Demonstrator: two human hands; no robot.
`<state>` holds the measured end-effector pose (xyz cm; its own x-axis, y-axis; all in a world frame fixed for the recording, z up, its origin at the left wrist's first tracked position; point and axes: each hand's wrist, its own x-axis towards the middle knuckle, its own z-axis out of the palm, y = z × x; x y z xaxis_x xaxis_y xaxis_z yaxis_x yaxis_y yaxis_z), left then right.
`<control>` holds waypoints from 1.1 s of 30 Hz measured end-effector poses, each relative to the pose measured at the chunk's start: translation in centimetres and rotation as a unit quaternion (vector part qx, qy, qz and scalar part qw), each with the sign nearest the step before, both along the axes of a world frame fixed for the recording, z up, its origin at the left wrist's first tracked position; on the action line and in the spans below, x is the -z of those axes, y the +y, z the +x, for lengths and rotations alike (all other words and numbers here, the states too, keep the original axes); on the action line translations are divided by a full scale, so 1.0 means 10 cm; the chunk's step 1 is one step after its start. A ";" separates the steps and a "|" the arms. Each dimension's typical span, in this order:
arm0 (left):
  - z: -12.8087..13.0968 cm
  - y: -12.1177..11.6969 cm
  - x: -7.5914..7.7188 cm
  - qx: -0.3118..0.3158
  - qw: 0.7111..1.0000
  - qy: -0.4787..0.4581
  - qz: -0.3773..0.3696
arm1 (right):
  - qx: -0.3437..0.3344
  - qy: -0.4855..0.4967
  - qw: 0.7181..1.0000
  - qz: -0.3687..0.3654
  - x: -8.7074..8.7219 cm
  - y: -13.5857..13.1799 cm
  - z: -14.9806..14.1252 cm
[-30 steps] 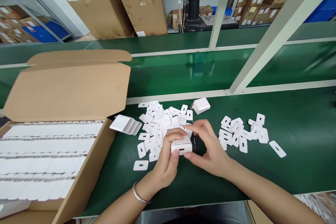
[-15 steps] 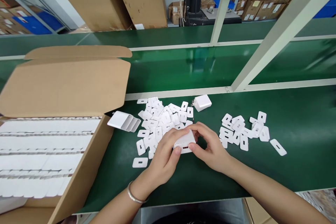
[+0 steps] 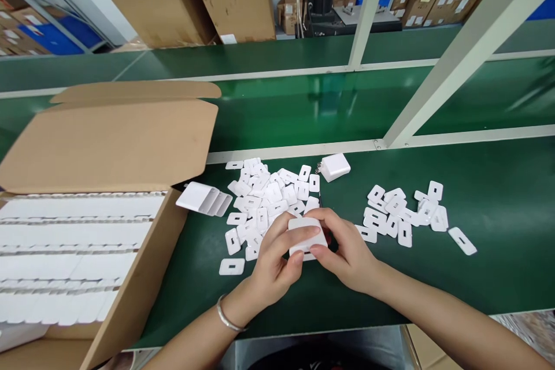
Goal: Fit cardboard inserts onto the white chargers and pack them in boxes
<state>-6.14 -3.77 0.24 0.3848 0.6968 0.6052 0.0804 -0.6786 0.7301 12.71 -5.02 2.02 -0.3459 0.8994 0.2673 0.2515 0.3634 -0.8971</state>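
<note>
Fingers (image 3: 299, 237) of left hand (image 3: 272, 266) and right hand (image 3: 351, 254) pinch the white block (image 3: 302, 223); left index has come across its top! Handling looks unfinished.

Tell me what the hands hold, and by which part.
Left hand and right hand grip a white block by its opposite sides, a left finger across its top.

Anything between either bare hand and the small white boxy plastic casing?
Nothing visible: left hand and right hand both touch the casing directly. The heap of flat white slotted plates lies beyond, not between.
</note>
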 end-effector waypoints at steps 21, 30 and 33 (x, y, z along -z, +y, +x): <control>-0.04 0.02 -0.01 0.013 0.999 -0.009 -0.052 | 0.011 0.013 1.000 0.003 0.05 0.02 -0.02; -0.10 0.00 0.06 0.061 0.990 0.057 -0.112 | 0.013 0.049 0.998 -0.030 0.06 0.04 0.02; -0.08 0.00 0.03 0.058 0.993 0.050 -0.088 | -0.010 0.024 0.999 0.020 0.05 0.05 0.04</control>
